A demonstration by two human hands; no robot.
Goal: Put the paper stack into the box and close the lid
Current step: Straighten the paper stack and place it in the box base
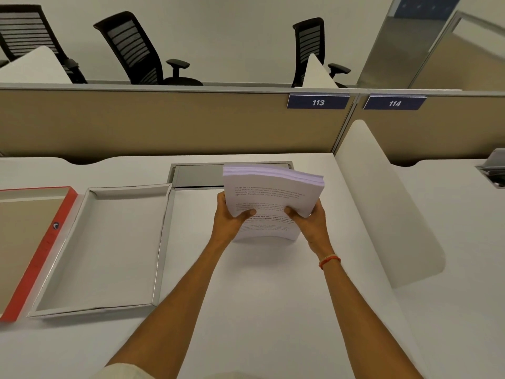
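Two bare arms reach out over the white bench point(273, 296). The left hand point(232, 217) and right hand point(308, 217) hold one thick paper stack point(273, 192), fingers wrapped around its near corners, tilted above the bench. It looks heavy, floppy and slippery, so support underneath seems wise. To the left lie one open box point(114, 309) and one red-edged lid point(41, 255).

White desk point(273, 310) — box point(161, 242), lid point(41, 255)

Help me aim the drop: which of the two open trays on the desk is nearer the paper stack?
The white tray, just left of the stack held in both hands. The red-edged tray lies beyond it, at the far left.
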